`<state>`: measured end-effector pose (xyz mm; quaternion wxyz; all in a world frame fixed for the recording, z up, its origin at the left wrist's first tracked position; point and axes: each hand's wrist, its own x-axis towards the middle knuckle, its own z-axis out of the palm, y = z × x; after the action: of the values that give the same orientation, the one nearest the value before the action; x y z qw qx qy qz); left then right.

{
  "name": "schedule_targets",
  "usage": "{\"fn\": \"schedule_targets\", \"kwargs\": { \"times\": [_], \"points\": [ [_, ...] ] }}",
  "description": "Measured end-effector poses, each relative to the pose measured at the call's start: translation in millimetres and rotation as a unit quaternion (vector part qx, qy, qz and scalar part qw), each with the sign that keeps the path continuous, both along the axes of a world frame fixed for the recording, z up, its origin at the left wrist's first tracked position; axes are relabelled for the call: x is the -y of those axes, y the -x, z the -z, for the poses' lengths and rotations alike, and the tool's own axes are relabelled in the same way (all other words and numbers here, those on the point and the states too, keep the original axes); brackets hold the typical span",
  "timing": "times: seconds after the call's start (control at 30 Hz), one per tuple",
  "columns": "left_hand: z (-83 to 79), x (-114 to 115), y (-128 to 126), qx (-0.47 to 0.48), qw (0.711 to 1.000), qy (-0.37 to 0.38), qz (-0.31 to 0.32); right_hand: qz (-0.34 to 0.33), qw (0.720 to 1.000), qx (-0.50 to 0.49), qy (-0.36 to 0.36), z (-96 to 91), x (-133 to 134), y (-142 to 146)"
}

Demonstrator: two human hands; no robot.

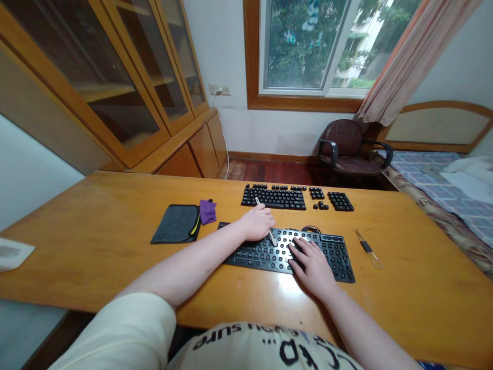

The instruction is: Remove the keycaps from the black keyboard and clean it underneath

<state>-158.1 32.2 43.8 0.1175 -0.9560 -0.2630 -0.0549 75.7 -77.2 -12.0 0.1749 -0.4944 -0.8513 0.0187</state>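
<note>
A black keyboard base [250, 257] with its keycaps off lies on the wooden desk in front of me. My left hand [258, 222] is closed around a slim white cleaning brush [272, 238], whose lower end meets the bare key switches near the middle of the base. My right hand [313, 263] rests on the base to the right of the brush, fingers spread and holding nothing. Behind the base, the removed black keycaps [274, 198] are laid out in keyboard order, with the number pad keycaps [341, 201] as a separate block at the right.
A wire keycap puller [366, 246] with a black grip lies right of the base. To the left are a dark zip pouch [175, 224] and a purple cloth [208, 211]. A white object [15, 254] sits at the desk's left edge. Beyond stands an armchair [346, 146].
</note>
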Motion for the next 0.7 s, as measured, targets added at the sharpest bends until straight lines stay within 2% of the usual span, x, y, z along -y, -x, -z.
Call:
{"fn": "schedule_targets", "kwargs": {
  "times": [0.07, 0.13, 0.27, 0.43, 0.57, 0.7],
  "points": [
    [2.2, -0.6, 1.2, -0.005, 1.0, -0.002, -0.01, 0.0, 1.0, -0.002, 0.0, -0.3, 0.1, 0.1],
    [2.3, -5.1, 7.2, -0.001, 0.999, -0.011, -0.046, 0.0, 1.0, -0.005, 0.0, -0.5, 0.2, 0.1],
    [-5.6, -10.0, 18.0, 0.017, 0.996, -0.02, -0.081, -0.001, 1.0, -0.016, -0.003, 0.5, 0.1, -0.3],
    [-14.2, 11.1, 3.0, 0.037, 0.999, 0.001, -0.04, -0.003, 1.0, -0.016, -0.001, 1.6, 0.0, -0.4],
    [-14.0, 26.7, -14.8, 0.039, 0.999, 0.019, -0.008, 0.002, 1.0, -0.018, 0.005, 1.0, 0.5, -0.5],
    [-10.3, 32.6, -24.9, 0.032, 0.999, 0.036, 0.019, 0.0, 0.999, -0.033, 0.012, 2.2, 0.5, -2.0]
  ]
}}
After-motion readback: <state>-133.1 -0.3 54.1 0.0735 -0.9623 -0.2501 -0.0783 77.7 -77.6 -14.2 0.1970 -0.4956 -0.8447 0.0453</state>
